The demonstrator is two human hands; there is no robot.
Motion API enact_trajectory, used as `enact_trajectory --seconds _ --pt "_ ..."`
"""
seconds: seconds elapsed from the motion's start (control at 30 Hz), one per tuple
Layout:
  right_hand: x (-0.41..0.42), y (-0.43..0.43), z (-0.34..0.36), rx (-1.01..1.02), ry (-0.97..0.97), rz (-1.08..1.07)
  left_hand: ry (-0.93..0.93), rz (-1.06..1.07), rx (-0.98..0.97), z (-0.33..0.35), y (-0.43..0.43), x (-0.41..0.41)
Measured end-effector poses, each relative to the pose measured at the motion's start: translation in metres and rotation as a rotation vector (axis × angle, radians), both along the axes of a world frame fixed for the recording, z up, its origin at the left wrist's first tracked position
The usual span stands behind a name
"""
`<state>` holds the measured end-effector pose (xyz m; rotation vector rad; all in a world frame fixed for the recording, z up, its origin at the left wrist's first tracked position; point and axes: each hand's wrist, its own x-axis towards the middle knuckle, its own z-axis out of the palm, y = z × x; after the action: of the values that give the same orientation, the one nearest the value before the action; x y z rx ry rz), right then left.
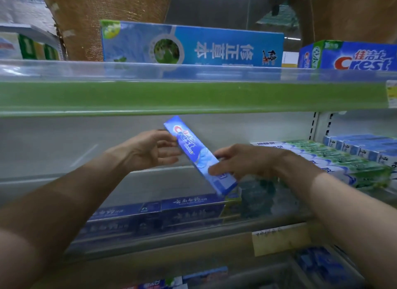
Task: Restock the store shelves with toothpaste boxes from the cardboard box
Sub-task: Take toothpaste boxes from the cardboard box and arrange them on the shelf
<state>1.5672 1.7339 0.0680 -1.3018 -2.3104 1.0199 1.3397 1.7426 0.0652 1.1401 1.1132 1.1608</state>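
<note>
a shop: tiered shelves [193,95] stocked with toothpaste boxes [335,159], price tag [281,239].

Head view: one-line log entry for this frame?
left hand: touches blue Crest box upper end | right hand: grips lower end | box: tilted, not yet shelved

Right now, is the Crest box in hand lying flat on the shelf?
No, the right hand holds the Crest box tilted in mid-air, far end up.
</note>
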Motion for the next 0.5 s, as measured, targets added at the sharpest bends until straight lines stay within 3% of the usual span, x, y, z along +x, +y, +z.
enact_trajectory --seconds 0.07,0.13,0.3,0.4,0.5 --pt "0.001 0.009 0.012 0.184 -0.17 -0.023 0.031 0.025 0.064 -0.001 -0.003 -0.014" --pt "-0.005 0.02 0.018 0.304 -0.284 -0.051 0.182 0.007 0.087 0.002 -0.007 -0.023" --pt "-0.016 0.054 0.001 0.433 -0.298 -0.175 0.833 0.145 0.081 0.004 -0.014 -0.023" --pt "-0.015 0.068 -0.005 0.429 -0.361 -0.189 1.05 0.275 0.16 -0.003 -0.006 -0.008" --pt "-0.008 0.076 -0.004 0.488 -0.438 -0.218 1.46 0.4 0.248 -0.012 -0.001 0.009"
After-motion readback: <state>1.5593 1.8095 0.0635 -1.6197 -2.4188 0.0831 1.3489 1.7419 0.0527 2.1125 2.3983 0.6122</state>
